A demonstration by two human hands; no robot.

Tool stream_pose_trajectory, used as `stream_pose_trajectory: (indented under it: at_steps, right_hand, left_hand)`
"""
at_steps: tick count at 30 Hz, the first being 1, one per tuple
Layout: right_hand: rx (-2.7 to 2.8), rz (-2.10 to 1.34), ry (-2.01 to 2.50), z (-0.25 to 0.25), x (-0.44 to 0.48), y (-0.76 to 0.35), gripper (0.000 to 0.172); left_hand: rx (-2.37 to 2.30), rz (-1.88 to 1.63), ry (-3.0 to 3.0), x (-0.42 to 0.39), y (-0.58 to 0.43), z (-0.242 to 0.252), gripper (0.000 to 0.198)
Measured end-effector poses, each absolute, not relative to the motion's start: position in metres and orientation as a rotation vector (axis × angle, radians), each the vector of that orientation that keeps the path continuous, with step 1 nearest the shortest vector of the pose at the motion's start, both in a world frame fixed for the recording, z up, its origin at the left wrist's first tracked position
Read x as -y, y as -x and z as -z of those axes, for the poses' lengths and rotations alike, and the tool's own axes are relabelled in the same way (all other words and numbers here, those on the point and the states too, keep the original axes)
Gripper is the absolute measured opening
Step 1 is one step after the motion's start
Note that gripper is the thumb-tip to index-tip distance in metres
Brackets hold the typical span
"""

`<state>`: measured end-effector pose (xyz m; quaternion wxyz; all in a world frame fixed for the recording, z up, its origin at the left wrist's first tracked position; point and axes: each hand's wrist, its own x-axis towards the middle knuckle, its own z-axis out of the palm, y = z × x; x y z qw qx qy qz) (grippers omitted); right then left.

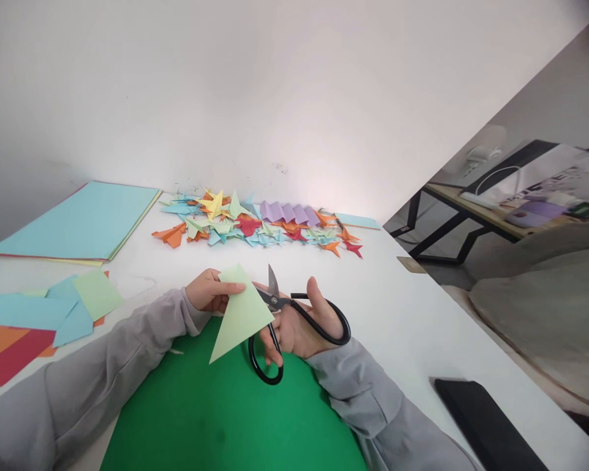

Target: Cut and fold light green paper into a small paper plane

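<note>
Pinched between the thumb and fingers of my left hand (210,290) is a light green paper triangle (240,317), its one point hanging down to the left. My right hand (299,327) holds a pair of black-handled scissors (275,301) with fingers through the loops. The scissor blades are spread apart and point up and left, just beside the paper's right edge. Part of the lower blade is hidden behind the paper. Both hands are above a green mat (235,412).
Many small folded paper shapes (248,226) and a purple pleated strip (288,213) lie along the wall. A stack of coloured sheets (78,219) is at back left, with loose paper pieces (29,311) nearer. A dark flat object (485,418) lies at right on the white table (402,327).
</note>
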<state>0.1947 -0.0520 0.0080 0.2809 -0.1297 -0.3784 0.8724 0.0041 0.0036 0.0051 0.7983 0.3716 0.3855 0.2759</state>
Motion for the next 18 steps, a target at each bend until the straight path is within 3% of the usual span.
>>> stream_pose_trajectory:
  at_steps: [6, 11, 18]
  right_hand:
    - [1.025, -2.26, 0.342, -0.006, 0.0507, -0.1916, 0.09]
    - [0.998, -2.195, 0.376, -0.0056, 0.0521, -0.1883, 0.092]
    - [1.007, -2.153, 0.483, -0.0065, 0.0535, -0.1864, 0.096]
  left_hand:
    - [-0.831, -0.611, -0.773, -0.0044, -0.0065, -0.0086, 0.023]
    - [-0.897, -0.642, -0.736, -0.0036, -0.0086, -0.011, 0.008]
    - [-0.892, -0.684, -0.714, -0.0036, -0.0088, -0.0102, 0.01]
